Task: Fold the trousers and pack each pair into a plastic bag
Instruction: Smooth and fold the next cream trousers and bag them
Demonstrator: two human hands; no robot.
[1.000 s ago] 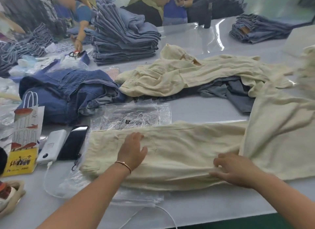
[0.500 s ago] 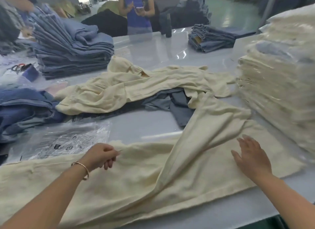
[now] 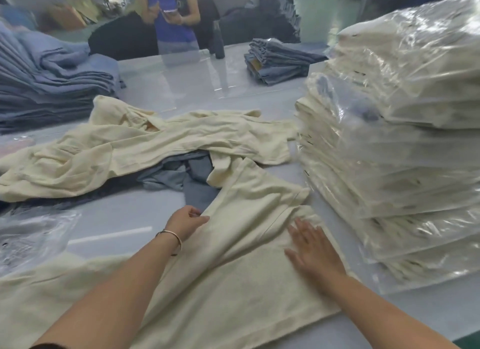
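Head view: cream trousers (image 3: 233, 257) lie spread across the white table (image 3: 161, 89) before the person. The left hand (image 3: 185, 222) pinches the cloth's far edge; the right hand (image 3: 313, 250) presses flat, fingers straight, gripping nothing. The fabric looks soft, light and limp, best taken at edges or hems.

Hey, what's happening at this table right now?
A person is laying out a pair of cream trousers on a table for folding. The left hand grips the edge of one leg, and the right hand presses flat on the fabric. No fold is made yet. A stack of bagged cream trousers stands to the right, empty plastic bags lie to the left, and more loose trousers wait behind.
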